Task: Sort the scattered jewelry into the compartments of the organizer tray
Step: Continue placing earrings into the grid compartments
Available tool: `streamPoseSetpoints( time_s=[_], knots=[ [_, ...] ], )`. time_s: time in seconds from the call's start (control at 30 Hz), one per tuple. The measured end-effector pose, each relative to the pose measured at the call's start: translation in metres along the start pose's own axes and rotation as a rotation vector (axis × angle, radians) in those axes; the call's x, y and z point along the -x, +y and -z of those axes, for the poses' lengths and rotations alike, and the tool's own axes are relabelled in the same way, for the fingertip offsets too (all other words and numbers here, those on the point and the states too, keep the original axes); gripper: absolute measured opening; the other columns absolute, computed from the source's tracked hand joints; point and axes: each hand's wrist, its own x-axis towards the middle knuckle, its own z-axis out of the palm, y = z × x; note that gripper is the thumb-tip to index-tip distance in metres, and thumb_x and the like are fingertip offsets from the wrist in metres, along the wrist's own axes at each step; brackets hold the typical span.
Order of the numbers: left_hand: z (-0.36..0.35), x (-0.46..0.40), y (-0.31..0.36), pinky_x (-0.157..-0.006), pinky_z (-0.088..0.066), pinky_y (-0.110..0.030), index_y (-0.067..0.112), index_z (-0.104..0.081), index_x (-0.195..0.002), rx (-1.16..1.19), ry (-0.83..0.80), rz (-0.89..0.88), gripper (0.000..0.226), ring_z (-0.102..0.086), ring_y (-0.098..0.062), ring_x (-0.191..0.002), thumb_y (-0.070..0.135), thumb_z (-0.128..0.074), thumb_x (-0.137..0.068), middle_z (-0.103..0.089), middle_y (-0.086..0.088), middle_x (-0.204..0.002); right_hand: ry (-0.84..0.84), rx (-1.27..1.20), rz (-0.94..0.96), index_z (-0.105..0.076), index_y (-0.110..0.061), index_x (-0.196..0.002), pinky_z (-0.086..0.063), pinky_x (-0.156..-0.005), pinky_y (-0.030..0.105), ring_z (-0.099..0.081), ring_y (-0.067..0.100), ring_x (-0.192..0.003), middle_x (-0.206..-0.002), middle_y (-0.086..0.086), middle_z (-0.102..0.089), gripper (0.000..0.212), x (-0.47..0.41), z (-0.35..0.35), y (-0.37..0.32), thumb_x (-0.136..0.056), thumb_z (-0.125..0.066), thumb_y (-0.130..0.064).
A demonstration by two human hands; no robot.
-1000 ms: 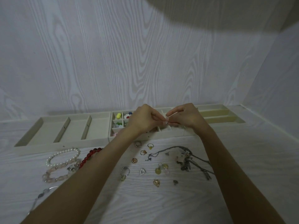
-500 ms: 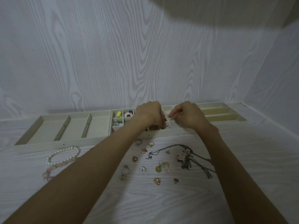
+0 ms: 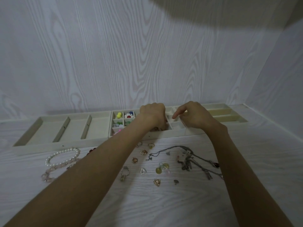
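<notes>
Left hand [image 3: 153, 116] dips curled fingers into a small compartment of the beige organizer tray [image 3: 164, 136], contents hidden; right hand [image 3: 192, 115] hovers loosely, holding nothing visible; next, probably a gold ring [image 3: 143, 152].

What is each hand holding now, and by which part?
Left hand reaches into a compartment of the organizer tray, fingertips hidden: cannot tell. Right hand hovers with curled fingers; nothing visible in it.
</notes>
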Motion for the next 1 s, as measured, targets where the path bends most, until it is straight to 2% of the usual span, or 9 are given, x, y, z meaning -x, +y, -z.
streamPoseSetpoints(
  time_s=[0.1, 0.17, 0.27, 0.37, 0.5, 0.6, 0.7, 0.83, 1.0],
  knots=[
    [0.006, 0.009, -0.009, -0.072, -0.042, -0.028, 0.025, -0.073, -0.099, 0.114, 0.034, -0.011, 0.025, -0.063, -0.017, -0.095, 0.037, -0.076, -0.076, -0.07, 0.005, -0.101, -0.015, -0.021, -0.001, -0.072, -0.029, -0.079, -0.052, -0.072, 0.028, -0.063, 0.014, -0.076, -0.093, -0.001, -0.07, 0.035, 0.004, 0.007, -0.001, -0.084, -0.052, -0.001],
    [0.009, 0.025, -0.017, -0.071, -0.046, -0.027, 0.028, -0.075, -0.095, 0.267, 0.104, -0.018, 0.016, -0.065, -0.014, -0.092, 0.036, -0.072, -0.081, -0.072, 0.008, -0.098, -0.045, -0.048, 0.01, -0.074, -0.024, -0.086, -0.05, -0.074, 0.027, -0.064, 0.014, -0.081, -0.098, 0.001, -0.069, 0.03, 0.011, 0.013, -0.004, -0.085, -0.053, -0.003],
    [0.007, 0.056, -0.031, -0.072, -0.052, -0.026, 0.03, -0.076, -0.091, 0.47, 0.197, -0.035, 0.01, -0.066, -0.007, -0.082, 0.032, -0.07, -0.083, -0.073, 0.01, -0.092, -0.082, -0.072, 0.07, -0.073, -0.023, -0.09, -0.043, -0.073, 0.024, -0.058, 0.006, -0.078, -0.097, 0.002, -0.068, 0.021, 0.023, 0.021, -0.012, -0.087, -0.058, -0.008],
    [-0.005, 0.087, -0.045, -0.074, -0.052, -0.025, 0.034, -0.076, -0.086, 0.584, 0.256, -0.011, 0.007, -0.062, 0.002, -0.082, 0.033, -0.071, -0.081, -0.071, 0.017, -0.086, -0.12, -0.084, 0.126, -0.071, -0.028, -0.086, -0.041, -0.065, 0.019, -0.052, -0.002, -0.069, -0.091, -0.002, -0.068, 0.018, 0.039, 0.024, -0.022, -0.087, -0.061, -0.014],
    [-0.032, 0.115, -0.055, -0.079, -0.055, -0.035, 0.034, -0.075, -0.089, 0.668, 0.228, -0.026, 0.008, -0.063, 0.002, -0.082, 0.034, -0.071, -0.082, -0.071, 0.019, -0.084, -0.149, -0.066, 0.13, -0.073, -0.023, -0.092, -0.038, -0.06, 0.012, -0.049, -0.005, -0.064, -0.08, -0.01, -0.063, 0.015, 0.065, 0.019, -0.023, -0.088, -0.063, -0.014],
    [-0.044, 0.126, -0.053, -0.081, -0.054, -0.039, 0.033, -0.075, -0.092, 0.668, 0.165, -0.052, 0.013, -0.062, -0.002, -0.082, 0.039, -0.069, -0.082, -0.07, 0.019, -0.089, -0.175, -0.094, 0.114, -0.074, -0.023, -0.091, -0.046, -0.069, 0.02, -0.056, -0.001, -0.072, -0.087, -0.006, -0.068, 0.015, 0.081, 0.006, -0.02, -0.088, -0.062, -0.014],
    [-0.047, 0.132, -0.047, -0.082, -0.053, -0.035, 0.037, -0.073, -0.098, 0.607, 0.094, -0.114, 0.015, -0.059, 0.0, -0.085, 0.039, -0.065, -0.085, -0.067, 0.022, -0.099, -0.133, -0.079, 0.046, -0.074, -0.025, -0.09, -0.05, -0.076, 0.027, -0.059, 0.006, -0.077, -0.09, -0.003, -0.07, 0.014, 0.091, -0.008, -0.008, -0.088, -0.061, -0.019],
    [-0.048, 0.136, -0.036, -0.081, -0.049, -0.031, 0.03, -0.07, -0.111, 0.55, 0.018, -0.197, 0.023, -0.057, -0.006, -0.09, 0.035, -0.061, -0.09, -0.064, 0.015, -0.097, 0.065, -0.059, -0.095, -0.072, -0.027, -0.081, -0.04, -0.061, 0.023, -0.056, 0.007, -0.07, -0.081, -0.003, -0.068, 0.007, 0.101, -0.02, 0.009, -0.084, -0.067, -0.031],
    [-0.051, 0.135, -0.03, -0.081, -0.046, -0.028, 0.027, -0.069, -0.113, 0.521, 0.002, -0.224, 0.023, -0.057, -0.012, -0.094, 0.027, -0.057, -0.094, -0.065, 0.013, -0.103, 0.072, -0.086, -0.17, -0.073, -0.025, -0.079, -0.036, -0.056, 0.021, -0.053, 0.005, -0.065, -0.073, -0.005, -0.064, 0.014, 0.102, -0.031, 0.014, -0.077, -0.074, -0.038]
  ],
)
